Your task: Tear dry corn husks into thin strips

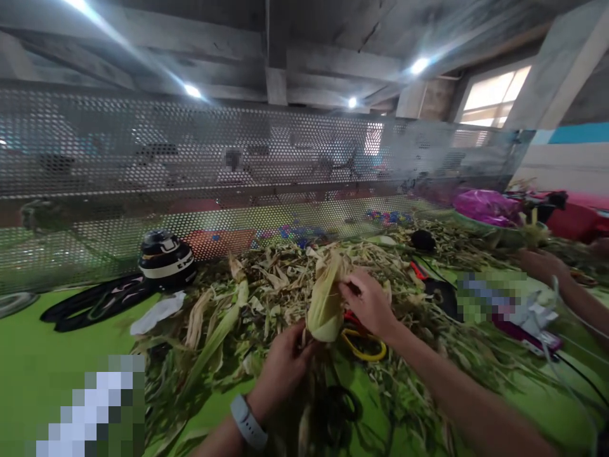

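An ear of corn (326,298) still wrapped in pale green husk stands upright over a heap of husks (266,298). My left hand (284,365), with a white watch on the wrist, is closed round the ear's lower end. My right hand (367,301) pinches the husk near the ear's upper right side. Yellow-handled scissors (365,346) lie on the green table (42,362) just under my right hand.
A perforated metal screen (238,165) runs across the back of the table. A black and cream helmet-like object (165,259) and black straps (95,301) lie at the left. Another person's hand (542,263) works at the right, near a pink bag (485,206).
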A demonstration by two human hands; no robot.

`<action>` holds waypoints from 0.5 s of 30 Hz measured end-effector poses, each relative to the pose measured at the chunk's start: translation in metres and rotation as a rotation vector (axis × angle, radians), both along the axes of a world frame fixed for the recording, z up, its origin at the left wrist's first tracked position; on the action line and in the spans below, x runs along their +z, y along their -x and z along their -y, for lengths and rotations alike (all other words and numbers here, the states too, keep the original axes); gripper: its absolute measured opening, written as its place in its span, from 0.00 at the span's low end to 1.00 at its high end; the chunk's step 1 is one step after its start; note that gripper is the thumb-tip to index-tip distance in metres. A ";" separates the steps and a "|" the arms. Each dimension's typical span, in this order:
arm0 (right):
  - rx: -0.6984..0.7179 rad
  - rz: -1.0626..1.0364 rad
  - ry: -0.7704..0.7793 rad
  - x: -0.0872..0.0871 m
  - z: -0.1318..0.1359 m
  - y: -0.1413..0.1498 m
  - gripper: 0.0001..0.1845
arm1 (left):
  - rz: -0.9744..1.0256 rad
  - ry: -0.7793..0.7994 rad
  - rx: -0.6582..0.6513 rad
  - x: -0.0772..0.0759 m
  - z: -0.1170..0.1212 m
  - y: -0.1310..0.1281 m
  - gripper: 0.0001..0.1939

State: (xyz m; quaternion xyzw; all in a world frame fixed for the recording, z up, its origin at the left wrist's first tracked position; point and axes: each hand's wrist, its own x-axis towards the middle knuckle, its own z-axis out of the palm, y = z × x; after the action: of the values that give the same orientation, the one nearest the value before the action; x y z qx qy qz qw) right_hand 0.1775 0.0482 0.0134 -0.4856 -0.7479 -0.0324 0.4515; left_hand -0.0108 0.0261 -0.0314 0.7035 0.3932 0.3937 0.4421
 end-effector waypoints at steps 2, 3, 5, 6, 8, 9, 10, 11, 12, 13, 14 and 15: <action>0.098 -0.113 0.001 -0.001 0.003 0.002 0.11 | 0.017 0.073 -0.042 -0.003 -0.002 0.000 0.16; 0.145 -0.177 0.021 -0.002 0.005 0.003 0.11 | 0.037 0.116 -0.054 -0.005 -0.004 0.000 0.16; 0.253 -0.329 0.123 -0.005 0.008 0.006 0.12 | 0.074 0.179 -0.041 -0.008 -0.007 0.001 0.17; 0.308 -0.418 0.205 -0.006 0.008 0.007 0.12 | 0.092 0.190 -0.023 -0.009 -0.009 0.001 0.17; 0.407 -0.596 0.382 -0.010 0.008 0.009 0.10 | 0.123 0.183 -0.009 -0.008 -0.008 0.001 0.17; 0.455 -0.674 0.463 -0.012 0.008 0.010 0.10 | 0.136 0.179 -0.019 -0.007 -0.007 0.001 0.17; 0.500 -0.737 0.535 -0.014 0.007 0.011 0.11 | 0.147 0.180 -0.033 -0.005 -0.006 0.000 0.17; 0.538 -0.775 0.599 -0.016 0.007 0.013 0.14 | 0.155 0.189 -0.042 -0.004 -0.005 0.000 0.17; 0.568 -0.787 0.651 -0.018 0.007 0.015 0.16 | 0.161 0.206 -0.044 -0.003 -0.004 -0.001 0.17; 0.585 -0.780 0.689 -0.019 0.008 0.017 0.16 | 0.169 0.229 -0.040 -0.002 -0.005 -0.001 0.16; 0.591 -0.752 0.713 -0.020 0.010 0.020 0.15 | 0.184 0.251 -0.029 -0.003 -0.006 0.000 0.17; 0.587 -0.708 0.719 -0.022 0.012 0.023 0.14 | 0.205 0.263 -0.017 -0.004 -0.009 0.000 0.18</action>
State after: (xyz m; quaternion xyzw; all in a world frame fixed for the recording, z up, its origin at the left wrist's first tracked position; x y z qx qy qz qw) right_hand 0.1548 0.0358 -0.0081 -0.3621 -0.6186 0.5143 0.4709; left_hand -0.0112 0.0351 -0.0353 0.5992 0.3882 0.4046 0.5715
